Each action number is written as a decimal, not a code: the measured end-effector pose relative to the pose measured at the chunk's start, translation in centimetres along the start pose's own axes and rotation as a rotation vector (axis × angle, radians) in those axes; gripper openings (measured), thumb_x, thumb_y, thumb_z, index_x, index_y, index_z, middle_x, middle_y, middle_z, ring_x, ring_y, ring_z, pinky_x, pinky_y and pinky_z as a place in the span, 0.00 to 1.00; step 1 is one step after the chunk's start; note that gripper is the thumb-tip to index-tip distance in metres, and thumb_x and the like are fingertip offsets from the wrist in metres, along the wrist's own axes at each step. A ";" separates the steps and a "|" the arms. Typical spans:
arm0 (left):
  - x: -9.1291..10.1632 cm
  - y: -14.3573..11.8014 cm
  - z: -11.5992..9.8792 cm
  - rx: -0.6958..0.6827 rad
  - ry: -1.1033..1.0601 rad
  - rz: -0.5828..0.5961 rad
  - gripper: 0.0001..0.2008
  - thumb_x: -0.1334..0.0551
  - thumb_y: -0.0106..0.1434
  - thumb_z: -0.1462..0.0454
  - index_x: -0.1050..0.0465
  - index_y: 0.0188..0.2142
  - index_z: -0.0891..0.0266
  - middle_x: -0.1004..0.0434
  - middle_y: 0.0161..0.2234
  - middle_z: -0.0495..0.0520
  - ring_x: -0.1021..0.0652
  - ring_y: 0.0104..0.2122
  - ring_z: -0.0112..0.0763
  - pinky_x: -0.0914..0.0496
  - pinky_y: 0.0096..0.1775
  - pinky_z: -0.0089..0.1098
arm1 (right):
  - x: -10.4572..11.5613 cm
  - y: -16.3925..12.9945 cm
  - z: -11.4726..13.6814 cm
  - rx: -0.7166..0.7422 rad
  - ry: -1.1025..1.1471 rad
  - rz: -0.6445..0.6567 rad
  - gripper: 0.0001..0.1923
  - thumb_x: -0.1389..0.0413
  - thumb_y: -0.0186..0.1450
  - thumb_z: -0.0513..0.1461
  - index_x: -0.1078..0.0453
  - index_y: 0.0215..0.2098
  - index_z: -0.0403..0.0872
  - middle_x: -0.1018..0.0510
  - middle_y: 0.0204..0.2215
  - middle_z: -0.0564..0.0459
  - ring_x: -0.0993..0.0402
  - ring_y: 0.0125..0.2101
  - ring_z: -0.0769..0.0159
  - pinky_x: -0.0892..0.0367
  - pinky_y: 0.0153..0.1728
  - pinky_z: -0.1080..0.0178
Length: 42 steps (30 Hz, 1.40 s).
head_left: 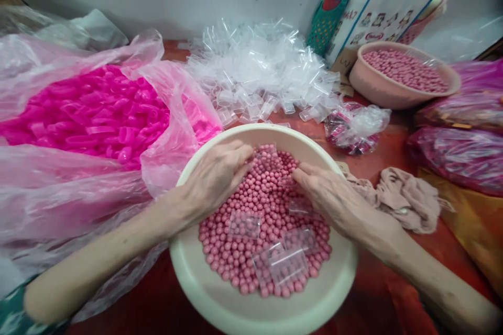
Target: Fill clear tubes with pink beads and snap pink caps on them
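— Pink everywhere, isn't it? Look at the pink beads (259,220) heaped in that cream bowl (220,293).

— And both hands are in among them. The left hand (214,178) lies palm down on the far left of the heap, fingers loosely curled, tips at a small clear plastic case (267,154) sitting on the beads near the far rim. Whether it is pinched or only touched, I cannot tell.

— The right hand (328,196)?

— Flat and stretched, fingers (304,172) pointing left, tips resting on the beads just beside that same case. It seems to grip nothing, though the underside is hidden.

— So what step would you call it?

— My guess is filling: the case is being pushed into the beads between the two sets of fingertips. Several more clear cases (285,264) lie on the heap nearer the person, beads showing inside. Next would call for a firm pinch and a level lift, or the beads roll straight out.

— Plenty of stock around. A pile of empty clear cases (259,73) behind the bowl, bright pink caps (94,112) in a plastic bag (51,204) on the left.

— And a second bowl (393,94) of beads far right, a crumpled cloth (408,196) beside the near one.
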<state>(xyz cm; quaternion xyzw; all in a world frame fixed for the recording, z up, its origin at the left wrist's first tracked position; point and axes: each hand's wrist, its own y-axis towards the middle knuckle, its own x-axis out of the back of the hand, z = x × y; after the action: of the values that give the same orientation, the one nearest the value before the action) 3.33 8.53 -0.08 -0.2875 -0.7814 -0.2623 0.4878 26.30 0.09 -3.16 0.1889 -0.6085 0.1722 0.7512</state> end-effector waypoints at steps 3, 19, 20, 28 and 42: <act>-1.1 -2.6 0.0 0.003 -0.022 0.240 0.10 0.51 0.65 0.69 0.39 0.27 0.63 0.36 0.26 0.51 0.35 0.26 0.29 0.37 0.33 0.32 | 0.1 0.3 2.2 0.002 -0.308 0.114 0.22 0.55 0.56 0.24 0.35 0.48 0.34 0.30 0.45 0.33 0.33 0.46 0.47 0.35 0.41 0.51; -2.8 -3.1 0.6 0.069 -0.376 0.208 0.12 0.54 0.63 0.68 0.33 0.34 0.62 0.32 0.26 0.49 0.32 0.27 0.30 0.37 0.29 0.30 | -4.3 3.1 3.8 -0.035 0.418 0.027 0.06 0.55 0.66 0.35 0.38 0.33 0.45 0.31 0.28 0.53 0.37 0.27 0.68 0.41 0.29 0.65; -2.5 -3.0 0.4 0.104 -0.412 0.227 0.12 0.53 0.64 0.66 0.33 0.33 0.63 0.32 0.26 0.49 0.32 0.27 0.29 0.38 0.28 0.30 | -4.3 3.2 3.7 -0.057 0.432 0.034 0.05 0.53 0.65 0.35 0.38 0.31 0.45 0.32 0.27 0.54 0.38 0.26 0.69 0.42 0.29 0.65; -2.8 -3.2 -0.2 0.163 -0.437 0.235 0.11 0.46 0.64 0.59 0.39 0.28 0.63 0.37 0.27 0.46 0.35 0.29 0.27 0.42 0.31 0.29 | -0.4 4.1 2.1 -0.135 0.534 0.078 0.05 0.46 0.62 0.40 0.31 0.32 0.46 0.27 0.27 0.55 0.33 0.27 0.67 0.41 0.28 0.66; -2.9 -3.7 0.3 0.069 -0.337 0.229 0.13 0.45 0.65 0.59 0.46 0.27 0.61 0.40 0.28 0.46 0.36 0.29 0.27 0.44 0.33 0.30 | -2.4 6.7 -1.6 -0.348 0.276 -0.105 0.13 0.43 0.59 0.48 0.32 0.28 0.46 0.29 0.23 0.53 0.36 0.25 0.65 0.46 0.27 0.64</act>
<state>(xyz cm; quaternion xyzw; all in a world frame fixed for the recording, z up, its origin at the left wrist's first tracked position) 1.58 5.62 -3.28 -0.3975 -0.8226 -0.1265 0.3864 23.98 6.62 -5.30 0.0626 -0.5099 0.0496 0.8565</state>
